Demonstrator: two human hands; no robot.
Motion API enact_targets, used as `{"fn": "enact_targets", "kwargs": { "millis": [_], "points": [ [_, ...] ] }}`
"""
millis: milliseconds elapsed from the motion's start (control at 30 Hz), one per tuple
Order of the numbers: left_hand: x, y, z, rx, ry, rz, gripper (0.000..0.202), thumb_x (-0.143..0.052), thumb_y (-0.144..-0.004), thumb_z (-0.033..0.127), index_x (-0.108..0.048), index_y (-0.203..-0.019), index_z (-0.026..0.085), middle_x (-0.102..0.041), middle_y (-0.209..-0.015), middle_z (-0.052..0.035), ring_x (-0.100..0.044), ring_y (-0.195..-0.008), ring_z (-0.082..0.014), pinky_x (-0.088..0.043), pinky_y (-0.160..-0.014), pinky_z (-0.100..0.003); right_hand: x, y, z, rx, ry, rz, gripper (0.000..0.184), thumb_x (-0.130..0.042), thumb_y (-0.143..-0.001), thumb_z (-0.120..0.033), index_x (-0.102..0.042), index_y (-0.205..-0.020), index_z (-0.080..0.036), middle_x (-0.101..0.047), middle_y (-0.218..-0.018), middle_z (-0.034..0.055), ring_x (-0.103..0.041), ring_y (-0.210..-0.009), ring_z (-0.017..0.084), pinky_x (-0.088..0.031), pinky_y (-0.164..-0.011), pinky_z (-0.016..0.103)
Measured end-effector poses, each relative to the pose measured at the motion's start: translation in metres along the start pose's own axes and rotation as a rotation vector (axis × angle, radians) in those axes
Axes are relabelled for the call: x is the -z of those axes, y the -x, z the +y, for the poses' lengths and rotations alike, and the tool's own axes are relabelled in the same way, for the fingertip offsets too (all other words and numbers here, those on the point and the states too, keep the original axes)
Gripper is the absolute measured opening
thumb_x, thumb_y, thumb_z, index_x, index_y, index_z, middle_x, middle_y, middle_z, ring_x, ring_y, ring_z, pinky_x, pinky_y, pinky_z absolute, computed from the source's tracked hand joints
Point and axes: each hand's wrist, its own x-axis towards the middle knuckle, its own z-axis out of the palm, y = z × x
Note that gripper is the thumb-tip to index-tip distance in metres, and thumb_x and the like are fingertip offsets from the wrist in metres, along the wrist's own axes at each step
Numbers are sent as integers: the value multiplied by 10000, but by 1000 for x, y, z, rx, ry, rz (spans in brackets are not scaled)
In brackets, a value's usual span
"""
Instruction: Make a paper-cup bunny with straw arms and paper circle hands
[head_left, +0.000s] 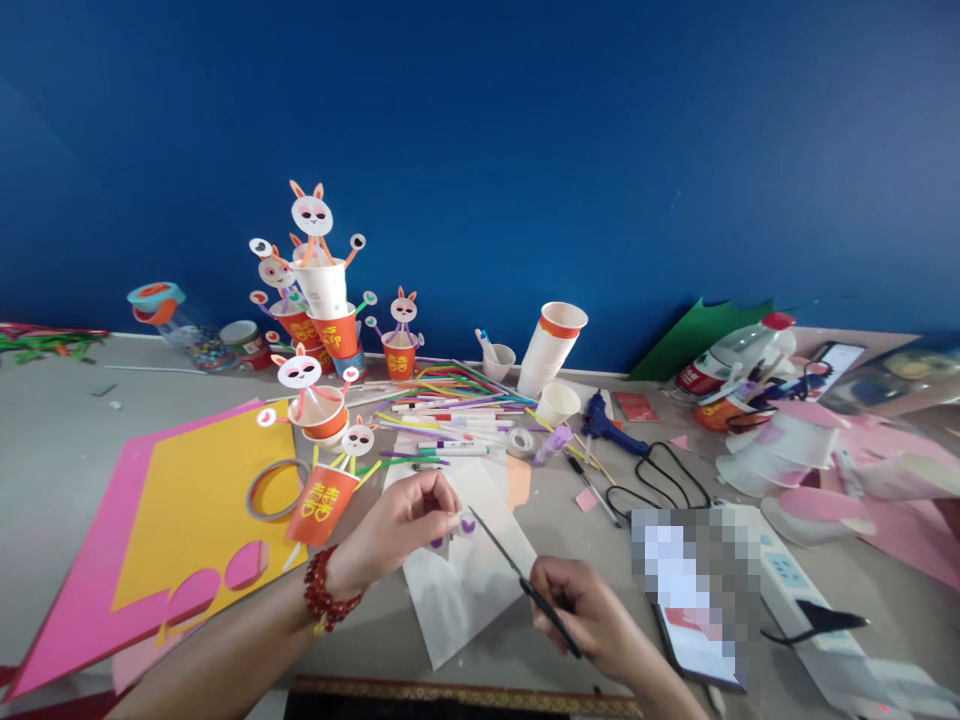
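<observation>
- Two bare hands are working low in the middle of the view, over a grey table [60, 450] that is standing against a blue wall.
- The left hand [401, 525], wearing a red bead bracelet [324, 595] at the wrist, is pinching a small paper piece [459, 525], white with purple marks, between the thumb and the fingertips. The piece is hanging just above a white paper sheet [457, 600] that is lying on the table.
- The right hand [589, 615] is gripping the black handles of the scissors [517, 575] with the fingers curled around them. The thin blades are pointing up and to the left, and their tip is lying just beside the small paper piece. One cannot tell if they are touching it.
- On the left, a yellow sheet [195, 510] is lying on a pink sheet [82, 580], and a tape ring [251, 492] is resting on the yellow one.
- Several paper cup rabbits [322, 290] are standing behind, and one orange cup rabbit [322, 505] is lying tilted near the left hand.
- Many coloured markers and straws [450, 405] are lying behind the white paper sheet, near a stack of paper cups [551, 350] and a blue glue gun [607, 425].
- On the right of the right hand, a phone [697, 590] with a blurred screen is lying beside a white power strip [795, 585].
</observation>
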Motion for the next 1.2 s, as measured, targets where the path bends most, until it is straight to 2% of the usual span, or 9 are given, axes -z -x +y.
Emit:
{"fn": "enact_targets", "kwargs": {
  "millis": [233, 400, 533, 633, 700, 800, 900, 1067, 1200],
  "points": [
    [1, -1, 4, 3, -15, 24, 154, -633, -789, 241, -504, -752, 166, -543, -773, 2, -485, -627, -86, -391, -552, -193, 5, 1, -1, -15, -71, 98, 391, -693, -780, -483, -452, -646, -206, -494, -504, -48, -433, -447, 94, -323, -462, 214],
    [-3, -4, 0, -6, -113, -43, 122, -626, -784, 240, -531, -761, 168, -533, -707, 16, -469, -611, -98, -372, -559, -208, -4, -9, -23, 101, -228, 293, 379, -737, -743, -514, -551, -809, -191, -633, -689, 23, -537, -598, 141, -386, -532, 239],
    [-8, -7, -4, -60, -324, -119, 57, -615, -786, 211, -580, -763, 172, -594, -727, -1, -527, -666, -128, -424, -628, -235, -16, -27, -41, 154, -330, 301, 370, -772, -720, -450, -559, -889, -198, -673, -833, 58, -563, -663, 151, -409, -544, 238],
    [-9, -9, -4, -119, -430, -154, 28, -609, -788, 188, -614, -764, 174, -639, -745, -13, -571, -704, -148, -457, -663, -246, -21, -40, -46, 137, -331, 254, 384, -803, -680, -392, -513, -853, -209, -654, -791, 27, -561, -643, 138, -423, -556, 231],
    [-9, -10, -4, -139, -461, -152, 31, -612, -789, 177, -632, -766, 174, -659, -754, -18, -591, -717, -155, -469, -677, -247, -23, -45, -45, 120, -246, 229, 368, -804, -665, -324, -484, -807, -211, -631, -745, -5, -504, -566, 103, -390, -515, 210],
    [-8, -11, -3, -143, -474, -155, 41, -619, -790, 172, -653, -767, 173, -680, -768, -22, -617, -738, -161, -478, -706, -248, -23, -49, -40, 122, -69, 268, 315, -762, -660, -220, -469, -775, -212, -588, -677, -46, -380, -483, 63, -313, -461, 186],
    [-8, -12, -2, -139, -464, -174, 50, -619, -791, 172, -665, -772, 170, -694, -781, -27, -637, -758, -170, -481, -724, -249, -22, -48, -34, 144, 51, 294, 257, -699, -664, -159, -474, -779, -211, -545, -636, -66, -335, -477, 61, -280, -463, 185],
    [-7, -15, -4, -158, -466, -204, 44, -638, -788, 178, -680, -777, 176, -717, -798, -25, -656, -781, -179, -484, -751, -253, -21, -47, -30, 155, 143, 267, 242, -642, -648, -112, -466, -775, -218, -429, -565, -100, -300, -485, 72, -235, -463, 196],
    [-6, -17, -5, -152, -480, -202, 44, -642, -791, 186, -686, -786, 181, -725, -804, -20, -658, -777, -176, -478, -745, -246, -22, -48, -29, 147, 110, 264, 237, -636, -652, -130, -453, -773, -220, -360, -544, -113, -283, -480, 71, -213, -455, 195]
  ]
}}
